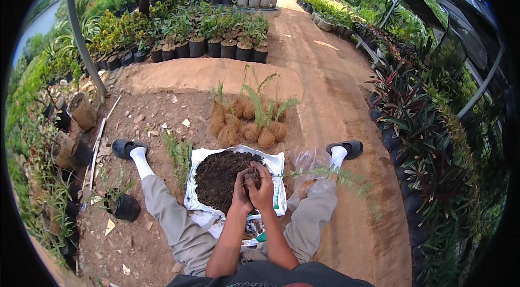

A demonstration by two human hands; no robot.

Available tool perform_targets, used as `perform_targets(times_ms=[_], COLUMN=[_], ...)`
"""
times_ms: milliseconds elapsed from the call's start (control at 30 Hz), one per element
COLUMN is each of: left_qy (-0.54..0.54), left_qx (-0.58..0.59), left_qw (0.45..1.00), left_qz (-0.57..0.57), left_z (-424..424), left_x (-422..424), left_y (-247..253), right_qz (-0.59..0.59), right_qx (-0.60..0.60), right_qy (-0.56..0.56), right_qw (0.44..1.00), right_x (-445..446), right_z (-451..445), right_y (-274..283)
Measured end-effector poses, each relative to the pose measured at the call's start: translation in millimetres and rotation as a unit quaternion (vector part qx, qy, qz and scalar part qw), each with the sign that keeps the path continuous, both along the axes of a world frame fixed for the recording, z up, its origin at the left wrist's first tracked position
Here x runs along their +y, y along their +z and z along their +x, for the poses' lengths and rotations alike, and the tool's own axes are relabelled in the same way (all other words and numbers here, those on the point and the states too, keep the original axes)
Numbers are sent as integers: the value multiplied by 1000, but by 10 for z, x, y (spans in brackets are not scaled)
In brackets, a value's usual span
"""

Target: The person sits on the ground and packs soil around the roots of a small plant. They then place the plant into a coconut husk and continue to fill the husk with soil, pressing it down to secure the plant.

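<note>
My left hand (242,191) and my right hand (261,185) are cupped together around a soil-covered root ball (252,173) over the right part of an opened white sack (279,161). From the root ball a long fern frond (345,177) stretches out to the right. Dark soil (215,177) with fibres fills the sack between my legs. Beyond it stands a cluster of balls wrapped in brown fibre (266,138), some with fern fronds (256,104) rising from them. Loose fern plants (178,155) lie along the sack's left side. My palms and the underside of the root ball are hidden.
A clear plastic bag (304,165) lies by my right leg. A black plant bag (126,207) sits on the ground at left, near a thin white strip (98,140). Rows of potted plants (227,48) stand ahead and along both sides; a metal pole (83,39) rises at left.
</note>
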State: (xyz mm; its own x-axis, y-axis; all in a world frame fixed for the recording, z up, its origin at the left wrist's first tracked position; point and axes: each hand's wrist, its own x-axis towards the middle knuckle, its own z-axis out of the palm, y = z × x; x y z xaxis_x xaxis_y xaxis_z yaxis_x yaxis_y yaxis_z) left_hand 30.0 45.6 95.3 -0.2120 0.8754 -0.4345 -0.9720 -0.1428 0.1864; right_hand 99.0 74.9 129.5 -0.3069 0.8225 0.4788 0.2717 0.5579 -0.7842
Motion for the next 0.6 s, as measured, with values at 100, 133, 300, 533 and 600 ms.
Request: perform_targets(times_ms=[100, 133, 300, 533, 600], left_qy=[-29, -40, -68, -35, -17], left_qx=[-2, 9, -50, -54, -49], left_qw=[999, 999, 996, 998, 998], left_qz=[29, -4, -12, -14, -26], left_z=[-72, -70, -191, -88, -90], left_x=[-36, -79, -105, -54, -56], left_y=[-64, 105, 82, 13, 102], right_qz=[-54, -39, -37, -24, -35], right_qx=[23, 45, 45, -6, -2], right_qy=[1, -19, 7, 33, 41], right_qw=[998, 998, 998, 999, 999], right_x=[-14, -14, -18, 41, 98], right_z=[-8, 7, -1, -62, -82], right_y=[-8, 2, -186, -382, -356])
